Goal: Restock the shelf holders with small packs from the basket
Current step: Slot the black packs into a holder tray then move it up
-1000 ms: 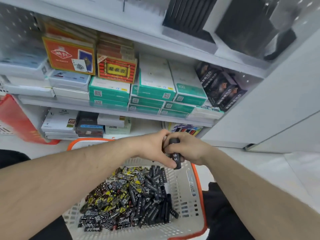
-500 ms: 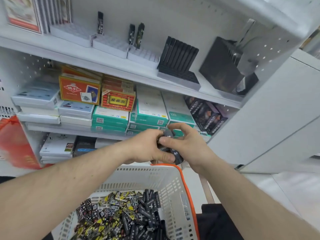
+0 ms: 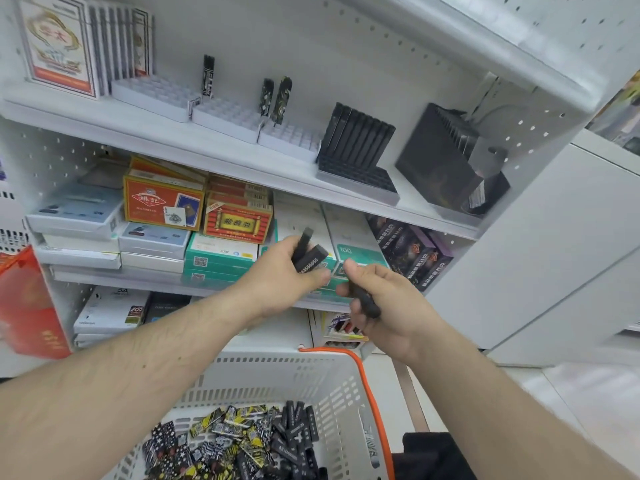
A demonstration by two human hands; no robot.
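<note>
1. Shelf unit [image 3: 242,157]: the white grid holders [image 3: 228,116] sit on the upper shelf, up and to the left of both hands, well apart from them. Nearly all cells look empty; three dark packs stand upright in them.
2. Basket [image 3: 346,386], white with an orange rim, below the hands; loose small packs [image 3: 249,441] are heaped inside, black and yellow-patterned.
3. Left hand [image 3: 277,282]: fingers curled round a bunch of dark packs [image 3: 308,254], ends poking up and right out of the fist. It is nearer the holders.
4. Right hand [image 3: 384,306]: thumb and fingers pinch one dark pack [image 3: 363,301], long axis slanting down-right, so not yet upright as a cell needs.
5. Judgement: next move is a reach up-left and a turn of the single pack to vertical before it drops into a cell.
6. Hard to tell: the count in the left fist is hidden by the fingers, and motion blur smears the right fingertips. Cell depth can't be read. The basket's near edge is cut off.
</note>
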